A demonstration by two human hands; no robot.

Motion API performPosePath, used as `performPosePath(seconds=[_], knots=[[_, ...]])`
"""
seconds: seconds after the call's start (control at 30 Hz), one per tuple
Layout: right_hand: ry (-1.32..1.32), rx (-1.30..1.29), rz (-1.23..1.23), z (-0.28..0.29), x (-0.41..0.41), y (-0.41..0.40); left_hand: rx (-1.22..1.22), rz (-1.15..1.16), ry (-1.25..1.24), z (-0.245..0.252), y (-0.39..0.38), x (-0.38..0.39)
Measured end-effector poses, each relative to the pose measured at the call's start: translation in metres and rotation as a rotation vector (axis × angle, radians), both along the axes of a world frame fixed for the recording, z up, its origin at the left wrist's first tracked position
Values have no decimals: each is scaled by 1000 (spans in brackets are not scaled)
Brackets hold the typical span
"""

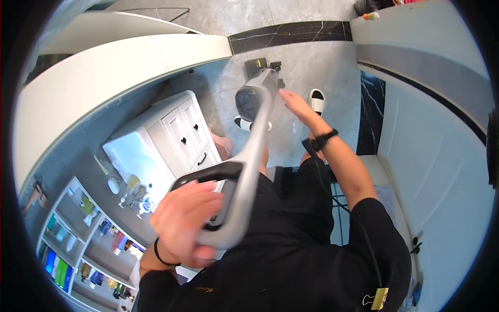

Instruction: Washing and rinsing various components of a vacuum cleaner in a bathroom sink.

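A grey upright floor cleaner (253,144) slants across the view, with its dark head (255,66) on the grey tiled floor. My left hand (187,222), blurred, is closed around its looped handle, which has a black inner grip (210,171). Part of the loop is hidden behind those fingers. Farther out, my right hand (297,104) reaches beside the cleaner's round dark section (248,103). Its fingers are extended and appear to hold nothing; contact with the cleaner is hard to judge.
White slippers (316,103) are on the floor. At left stand a white vanity cabinet (183,132) with a basin (136,156) and shelves of bottles (97,249). A pink object (222,144) sits beside the cabinet. A pale door (436,163) flanks the right; a black stone threshold (290,32) crosses the far floor.
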State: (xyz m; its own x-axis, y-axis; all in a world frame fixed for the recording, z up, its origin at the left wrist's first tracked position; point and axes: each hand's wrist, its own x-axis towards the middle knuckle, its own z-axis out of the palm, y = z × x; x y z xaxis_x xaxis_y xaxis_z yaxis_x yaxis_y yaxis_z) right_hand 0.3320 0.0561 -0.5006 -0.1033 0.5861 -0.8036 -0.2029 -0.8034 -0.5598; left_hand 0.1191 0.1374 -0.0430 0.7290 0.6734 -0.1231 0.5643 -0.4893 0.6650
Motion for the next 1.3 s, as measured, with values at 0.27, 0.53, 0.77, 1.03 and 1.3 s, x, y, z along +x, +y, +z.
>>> performPosePath(seconds=[0.27, 0.53, 0.77, 1.03, 1.3], knots=[[-9, 758, -253, 354, 94, -13, 369, -225, -412, -25, -33, 125], [-515, 723, 337, 427, 167, -70, 117, 120, -817, -129, -21, 92], [-856, 182, 754, 430, 188, -133, -386, 392, 89, -428, -63, -7], [-927, -249, 664, 342, 247, -319, -457, 633, 198, -623, -77, 28], [-783, -296, 746, 304, 265, -361, -462, 657, 187, -695, -103, 67]])
